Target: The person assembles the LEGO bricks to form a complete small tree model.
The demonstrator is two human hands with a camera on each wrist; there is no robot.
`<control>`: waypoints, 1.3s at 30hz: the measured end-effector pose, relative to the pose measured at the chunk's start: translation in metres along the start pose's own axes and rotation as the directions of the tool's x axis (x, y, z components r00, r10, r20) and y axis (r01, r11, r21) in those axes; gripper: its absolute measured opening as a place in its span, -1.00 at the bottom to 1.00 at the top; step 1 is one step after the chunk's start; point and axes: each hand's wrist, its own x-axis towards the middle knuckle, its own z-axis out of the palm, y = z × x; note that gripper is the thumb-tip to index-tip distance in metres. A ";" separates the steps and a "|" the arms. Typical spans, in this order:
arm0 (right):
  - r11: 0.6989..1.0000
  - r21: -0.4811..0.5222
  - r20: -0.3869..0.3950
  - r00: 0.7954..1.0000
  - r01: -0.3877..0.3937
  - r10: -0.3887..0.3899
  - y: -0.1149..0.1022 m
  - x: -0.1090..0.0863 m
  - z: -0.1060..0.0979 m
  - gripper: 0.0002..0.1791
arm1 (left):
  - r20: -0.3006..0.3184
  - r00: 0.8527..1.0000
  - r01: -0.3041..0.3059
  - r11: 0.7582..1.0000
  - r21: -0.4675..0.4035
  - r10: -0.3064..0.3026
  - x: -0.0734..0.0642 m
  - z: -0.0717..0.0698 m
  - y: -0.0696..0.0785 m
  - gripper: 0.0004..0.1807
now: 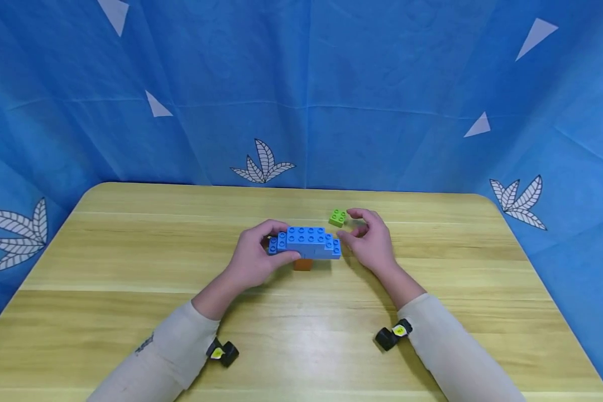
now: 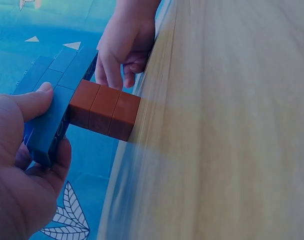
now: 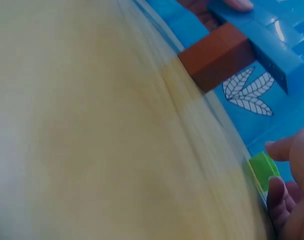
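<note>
A stepped block of blue building bricks (image 1: 306, 241) sits on a short column of brown bricks (image 2: 105, 111), like a treetop on a trunk. My left hand (image 1: 253, 258) grips the left end of the blue part, thumb on the near face and fingers behind. The column stands upright on the table. To the right, my right hand (image 1: 372, 240) has its thumb and index finger spread apart, with nothing between them. Just left of those fingertips lies a small lime-green brick (image 1: 338, 218), studs up; it also shows in the right wrist view beyond the fingers.
The wooden table (image 1: 301, 335) has rounded far corners. Behind it hangs a blue cloth (image 1: 301, 84) with white triangles and leaf prints. Small black cameras are strapped at the left sleeve (image 1: 171, 346) and the right sleeve (image 1: 447, 340).
</note>
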 end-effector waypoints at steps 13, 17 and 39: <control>0.977 -0.201 0.051 0.995 -0.074 0.086 -0.003 0.024 0.006 -0.50 | 0.002 1.000 0.000 1.000 0.001 0.000 0.001 0.000 0.001 -0.53; 0.983 -0.152 0.057 0.992 -0.104 0.114 -0.004 0.024 0.004 -0.53 | 0.007 1.000 0.012 1.000 0.003 -0.012 0.003 0.001 -0.001 -0.54; 0.974 0.228 0.057 0.998 0.020 -0.034 -0.058 -0.008 -0.020 -0.63 | 0.005 1.000 0.006 1.000 0.007 -0.006 0.004 0.004 0.000 -0.54</control>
